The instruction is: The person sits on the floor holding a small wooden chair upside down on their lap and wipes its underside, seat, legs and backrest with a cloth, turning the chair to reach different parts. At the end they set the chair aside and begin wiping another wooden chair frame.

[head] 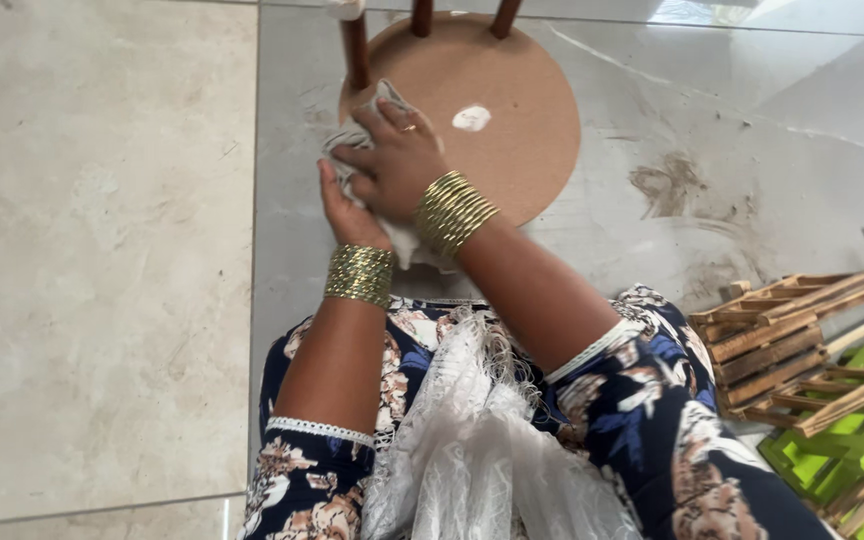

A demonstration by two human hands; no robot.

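Both hands meet at the near left rim of the round wooden stool seat (512, 120): right hand (397, 155) fingers curl on a white cloth (352, 135), left hand (347, 210) grips it from below.

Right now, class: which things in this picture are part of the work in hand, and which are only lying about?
In the work:
- white cloth, pressed by the right hand and gripped by the left hand
- upturned round wooden stool, with a white smear on its underside

Lying about:
- wooden slat pieces
- green pieces
- dirt smudge on the floor
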